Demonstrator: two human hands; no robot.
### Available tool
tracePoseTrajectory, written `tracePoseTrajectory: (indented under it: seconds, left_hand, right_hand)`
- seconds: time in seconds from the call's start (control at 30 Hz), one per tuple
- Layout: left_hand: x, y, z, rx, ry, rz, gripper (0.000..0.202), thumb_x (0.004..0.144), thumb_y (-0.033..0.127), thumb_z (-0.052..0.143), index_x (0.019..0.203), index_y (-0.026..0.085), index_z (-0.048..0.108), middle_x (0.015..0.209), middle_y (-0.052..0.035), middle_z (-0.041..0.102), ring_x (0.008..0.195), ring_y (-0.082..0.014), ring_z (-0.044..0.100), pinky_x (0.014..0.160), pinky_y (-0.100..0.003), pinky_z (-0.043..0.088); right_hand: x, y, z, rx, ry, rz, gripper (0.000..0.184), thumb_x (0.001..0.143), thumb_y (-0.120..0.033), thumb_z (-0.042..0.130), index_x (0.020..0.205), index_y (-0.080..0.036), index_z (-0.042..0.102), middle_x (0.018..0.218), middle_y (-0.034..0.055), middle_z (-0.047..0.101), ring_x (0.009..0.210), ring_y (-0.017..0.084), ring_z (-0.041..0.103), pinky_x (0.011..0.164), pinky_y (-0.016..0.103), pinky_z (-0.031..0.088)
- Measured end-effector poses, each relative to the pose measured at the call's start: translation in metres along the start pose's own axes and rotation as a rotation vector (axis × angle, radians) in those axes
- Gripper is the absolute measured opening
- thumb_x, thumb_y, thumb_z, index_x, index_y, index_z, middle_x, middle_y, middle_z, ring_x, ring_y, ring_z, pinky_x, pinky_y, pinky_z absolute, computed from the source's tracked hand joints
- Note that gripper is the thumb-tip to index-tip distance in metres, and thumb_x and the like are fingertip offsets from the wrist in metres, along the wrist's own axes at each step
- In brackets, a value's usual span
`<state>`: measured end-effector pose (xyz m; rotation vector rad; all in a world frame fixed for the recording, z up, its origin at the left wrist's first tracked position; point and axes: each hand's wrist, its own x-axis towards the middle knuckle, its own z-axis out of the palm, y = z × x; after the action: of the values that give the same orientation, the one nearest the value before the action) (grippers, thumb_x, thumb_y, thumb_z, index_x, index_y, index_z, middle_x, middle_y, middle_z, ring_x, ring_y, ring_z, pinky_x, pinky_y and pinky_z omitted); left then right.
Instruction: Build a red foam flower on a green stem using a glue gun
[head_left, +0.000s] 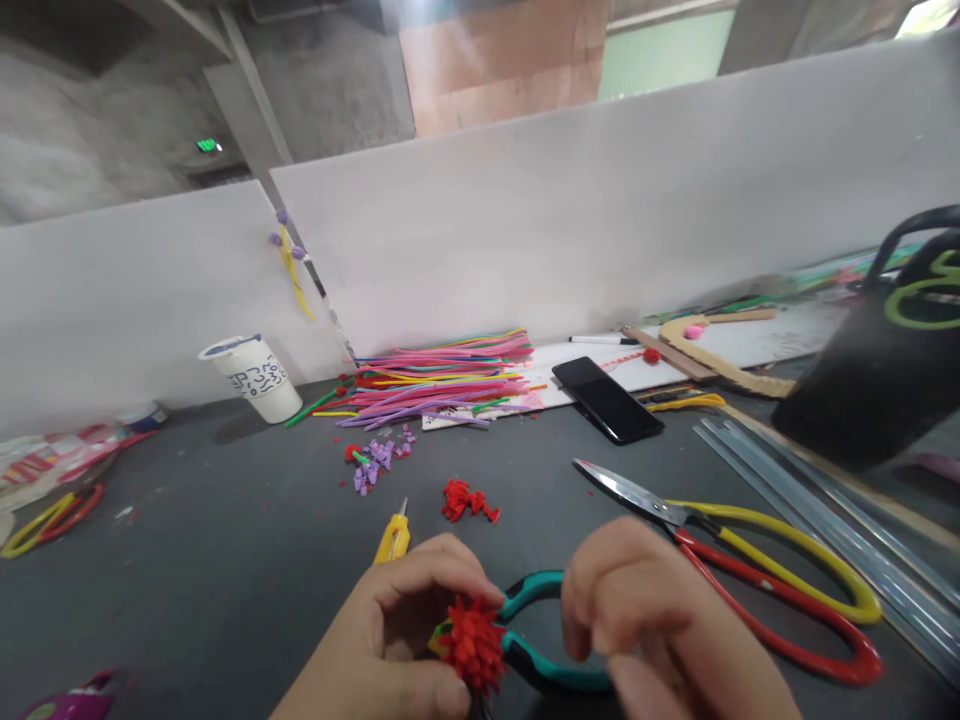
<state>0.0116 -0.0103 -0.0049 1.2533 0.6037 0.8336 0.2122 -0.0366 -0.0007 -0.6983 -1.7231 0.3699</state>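
My left hand (412,630) pinches a red spiky flower (474,648) made of small pieces, with a bit of yellow-green showing beside it. My right hand (652,610) has its fingers pressed together just to the right; whatever they may hold is hidden. Teal-and-black-handled pliers (536,585) lie between the two hands, partly covered. Beyond the left hand lies a yellow-handled tool (394,540) with a pointed metal tip. Loose red pieces (466,500) form a small pile ahead of the hands.
Large scissors (780,580) with red and yellow handles lie right. Farther back are purple pieces (375,462), coloured pipe cleaners (442,380), a phone (607,400) and a white cup (255,380). A black container (862,360) and clear strips (825,520) stand and lie right.
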Motion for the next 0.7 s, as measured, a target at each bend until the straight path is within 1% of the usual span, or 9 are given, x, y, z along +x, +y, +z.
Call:
tracePoseTrajectory:
  seconds: [0.07,0.17,0.27,0.37,0.43,0.53,0.57,0.63,0.7]
  left_hand:
    - [0.001,0.0,-0.001,0.003,0.009,0.003,0.036,0.058,0.038,0.083,0.091,0.026,0.077,0.083,-0.0016,0.05,0.071,-0.0134,0.046,0.061,-0.024,0.032]
    - [0.001,0.0,-0.002,0.047,0.017,0.024,0.035,0.06,0.04,0.082,0.092,0.026,0.076,0.084,-0.0023,0.052,0.072,-0.014,0.047,0.062,-0.024,0.034]
    - [0.002,-0.002,-0.003,0.109,0.027,0.04,0.036,0.062,0.044,0.08,0.093,0.026,0.076,0.086,-0.0027,0.054,0.075,-0.0158,0.051,0.066,-0.025,0.038]
    - [0.002,-0.004,-0.003,0.202,0.07,0.086,0.033,0.067,0.044,0.077,0.095,0.028,0.073,0.087,-0.0025,0.055,0.078,-0.0172,0.054,0.068,-0.026,0.041]
    - [0.001,-0.005,-0.002,0.322,0.121,0.16,0.028,0.072,0.039,0.074,0.098,0.03,0.071,0.09,-0.0018,0.056,0.081,-0.0176,0.056,0.069,-0.026,0.043]
    - [-0.002,-0.009,-0.001,0.605,0.222,0.33,0.025,0.079,0.024,0.067,0.103,0.032,0.064,0.097,-0.0012,0.057,0.091,-0.0179,0.057,0.076,-0.027,0.045]
    - [-0.003,-0.01,0.0,0.721,0.26,0.392,0.027,0.08,0.019,0.064,0.105,0.031,0.062,0.101,-0.0015,0.056,0.094,-0.0178,0.057,0.08,-0.028,0.045]
    - [-0.006,-0.012,0.001,0.941,0.336,0.495,0.031,0.081,0.012,0.06,0.106,0.028,0.058,0.106,-0.0028,0.054,0.099,-0.0176,0.055,0.085,-0.028,0.044]
    - [-0.009,-0.014,0.002,1.089,0.391,0.577,0.03,0.081,0.009,0.058,0.106,0.025,0.056,0.109,-0.0042,0.053,0.101,-0.0175,0.054,0.088,-0.028,0.044]
  right_hand:
    - [0.003,0.005,0.0,0.088,0.086,0.086,0.023,0.094,-0.018,0.034,0.072,-0.023,0.041,0.061,-0.0012,0.05,0.053,0.013,0.053,0.05,0.025,0.046]
    - [0.008,0.009,0.0,0.03,0.006,0.161,0.029,0.093,-0.015,0.033,0.066,-0.022,0.04,0.057,-0.0029,0.046,0.049,0.011,0.047,0.047,0.022,0.041]
    - [0.012,0.006,0.002,-0.06,-0.061,0.08,0.017,0.083,-0.007,0.048,0.073,-0.021,0.049,0.066,-0.0007,0.055,0.056,0.01,0.053,0.05,0.019,0.045]
    - [0.012,0.001,0.004,-0.084,-0.117,-0.007,0.023,0.076,0.001,0.052,0.088,-0.018,0.057,0.08,0.0044,0.063,0.067,0.011,0.06,0.06,0.019,0.05]
    - [0.011,0.0,0.005,-0.088,-0.163,-0.017,0.022,0.076,0.001,0.052,0.085,-0.018,0.058,0.077,0.0042,0.063,0.066,0.011,0.06,0.062,0.018,0.049]
    - [0.011,0.002,0.005,-0.07,-0.131,0.037,0.015,0.079,-0.004,0.053,0.077,-0.017,0.057,0.068,0.0014,0.061,0.059,0.01,0.057,0.056,0.017,0.046]
    - [0.012,0.003,0.006,-0.068,-0.127,0.077,0.014,0.081,-0.007,0.052,0.074,-0.018,0.057,0.064,0.0001,0.06,0.056,0.009,0.055,0.053,0.016,0.045]
    - [0.013,0.006,0.007,-0.077,-0.145,0.193,0.021,0.087,-0.014,0.05,0.066,-0.019,0.055,0.058,-0.0024,0.055,0.051,0.008,0.051,0.048,0.016,0.041]
    - [0.013,0.009,0.008,-0.067,-0.106,0.322,0.019,0.089,-0.015,0.047,0.072,-0.02,0.057,0.062,-0.0026,0.057,0.053,0.009,0.053,0.048,0.016,0.042]
